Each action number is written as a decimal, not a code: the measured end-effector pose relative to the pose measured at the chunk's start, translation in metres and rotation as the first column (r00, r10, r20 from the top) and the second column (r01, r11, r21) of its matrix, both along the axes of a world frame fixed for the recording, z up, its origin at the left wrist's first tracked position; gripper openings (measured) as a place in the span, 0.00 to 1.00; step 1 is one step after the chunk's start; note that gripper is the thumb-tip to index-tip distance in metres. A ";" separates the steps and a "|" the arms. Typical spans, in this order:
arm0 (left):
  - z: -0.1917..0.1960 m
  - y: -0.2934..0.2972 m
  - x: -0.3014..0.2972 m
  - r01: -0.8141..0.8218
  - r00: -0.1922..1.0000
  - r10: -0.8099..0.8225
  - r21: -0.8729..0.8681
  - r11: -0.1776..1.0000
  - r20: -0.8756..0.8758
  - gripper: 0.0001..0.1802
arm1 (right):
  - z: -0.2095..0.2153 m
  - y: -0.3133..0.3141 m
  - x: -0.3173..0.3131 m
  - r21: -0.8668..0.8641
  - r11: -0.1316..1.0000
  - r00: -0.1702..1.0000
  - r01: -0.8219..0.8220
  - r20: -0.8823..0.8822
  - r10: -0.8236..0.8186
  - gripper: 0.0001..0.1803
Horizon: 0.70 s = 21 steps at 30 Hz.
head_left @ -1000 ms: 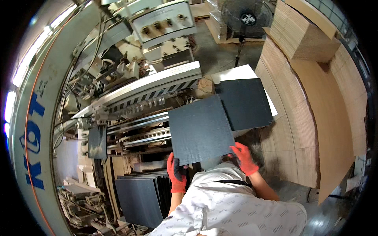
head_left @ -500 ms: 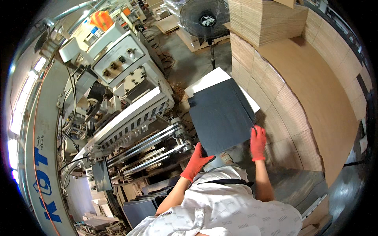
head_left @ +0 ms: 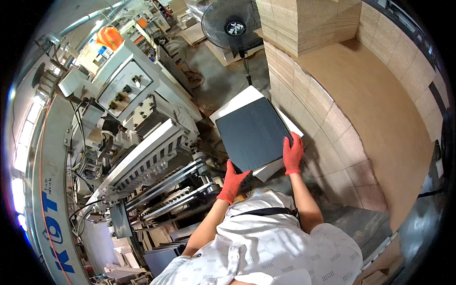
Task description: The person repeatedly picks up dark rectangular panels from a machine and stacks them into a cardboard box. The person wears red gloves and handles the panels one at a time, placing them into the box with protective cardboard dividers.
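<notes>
Both hands (head_left: 263,166) lower on dark sheet (head_left: 251,133)

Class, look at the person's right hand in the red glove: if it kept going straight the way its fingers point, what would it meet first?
The right hand points up along the dark sheet's right edge. Going on, it would probably brush the cardboard stack beside it first, though depth is unclear.

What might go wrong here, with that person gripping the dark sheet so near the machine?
Three risks seem plausible. The left hand sits close to the machine's belts and rollers, so a glove might get caught. The dark sheet is gripped only along its near edge, with the right hand at one corner, so it may tilt or slide off the white sheets beneath. The tall stacks of brown board stand right beside and could be knocked.
</notes>
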State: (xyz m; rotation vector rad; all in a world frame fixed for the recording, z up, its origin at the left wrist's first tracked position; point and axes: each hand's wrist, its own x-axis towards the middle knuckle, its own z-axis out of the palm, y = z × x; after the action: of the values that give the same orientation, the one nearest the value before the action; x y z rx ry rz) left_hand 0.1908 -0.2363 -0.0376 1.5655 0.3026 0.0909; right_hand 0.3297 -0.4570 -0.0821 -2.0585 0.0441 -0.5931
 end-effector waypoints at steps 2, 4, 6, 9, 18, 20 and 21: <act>0.002 -0.004 0.009 0.010 0.999 -0.010 -0.009 1.000 -0.033 0.51 | -0.002 -0.003 0.015 0.090 0.995 0.998 -0.043 -0.041 0.047 0.17; -0.001 -0.009 0.015 0.023 1.000 -0.023 -0.024 0.999 -0.020 0.51 | -0.007 -0.008 0.024 0.104 0.994 0.998 -0.042 -0.043 0.047 0.15; 0.004 -0.015 0.015 -0.008 0.998 0.004 -0.059 0.998 -0.070 0.51 | -0.014 -0.011 0.024 0.153 0.987 0.999 -0.039 -0.030 0.045 0.16; 0.001 -0.015 0.018 -0.022 0.996 0.019 -0.034 0.999 -0.090 0.49 | -0.019 -0.013 0.027 0.188 0.981 0.997 -0.040 -0.057 0.052 0.17; 0.012 0.019 -0.028 -0.095 0.995 0.084 0.264 0.960 0.052 0.36 | 0.000 0.016 -0.007 -0.133 0.987 0.991 0.091 -0.081 -0.102 0.22; 0.014 0.023 -0.042 -0.023 0.999 0.030 0.259 0.966 -0.024 0.38 | 0.005 0.021 -0.017 -0.058 0.993 0.980 0.106 0.178 -0.094 0.17; 0.017 0.023 -0.055 -0.046 0.996 0.065 0.259 0.965 -0.064 0.39 | 0.016 0.032 -0.024 -0.099 0.995 0.952 0.011 0.304 0.020 0.15</act>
State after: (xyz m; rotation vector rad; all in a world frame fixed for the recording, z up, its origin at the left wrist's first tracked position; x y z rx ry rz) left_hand 0.1356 -0.2132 -0.0204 1.8216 0.4045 0.1212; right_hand 0.3054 -0.4251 -0.0660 -2.0391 -0.1746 -0.9210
